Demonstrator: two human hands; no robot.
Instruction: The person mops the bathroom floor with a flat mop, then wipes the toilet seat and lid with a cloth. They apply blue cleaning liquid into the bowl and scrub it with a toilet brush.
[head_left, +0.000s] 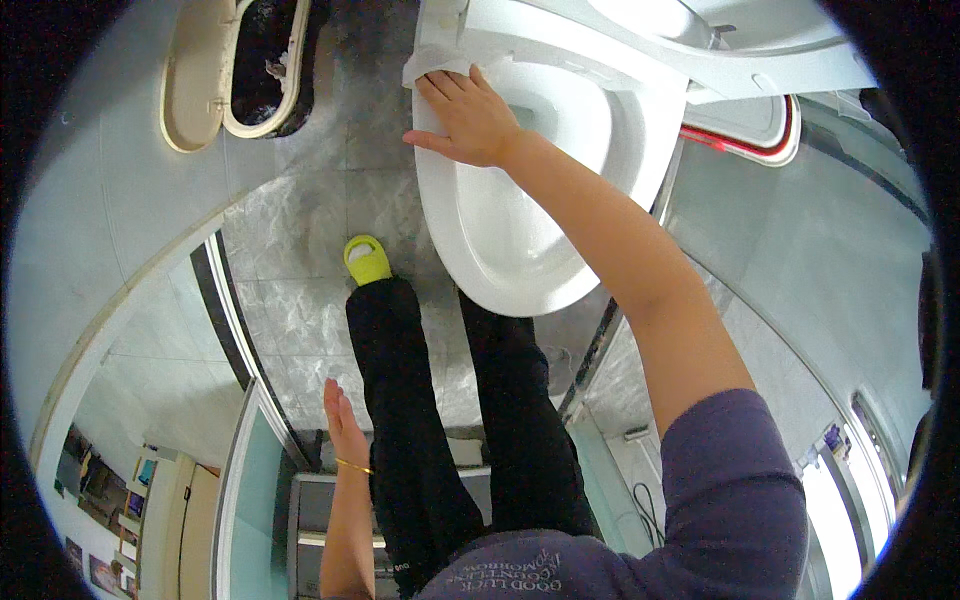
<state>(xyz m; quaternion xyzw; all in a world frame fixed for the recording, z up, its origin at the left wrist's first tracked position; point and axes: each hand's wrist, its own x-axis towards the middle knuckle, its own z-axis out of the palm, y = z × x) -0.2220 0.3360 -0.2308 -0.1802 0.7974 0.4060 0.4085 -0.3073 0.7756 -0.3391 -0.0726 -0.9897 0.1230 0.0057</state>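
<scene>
My right hand (474, 116) reaches over the left rim of a white toilet bowl (525, 296), fingers spread. Its fingertips press on a crumpled white tissue or wipe (442, 61) lying on the rim near the rear corner; the palm side is hidden. My left hand (346, 435), with a gold bangle (354, 466) at the wrist, hangs beside my left leg and holds nothing that I can see. The toilet seat and lid (724, 56) stand raised behind the bowl.
An oval bin (300, 75) with its beige lid (191, 82) swung open stands at the upper left on grey floor tiles (300, 225). A yellow-green slipper (367, 260) is on my left foot. A red-edged white container (750, 124) is right of the toilet. A sliding door track (244, 322) runs at left.
</scene>
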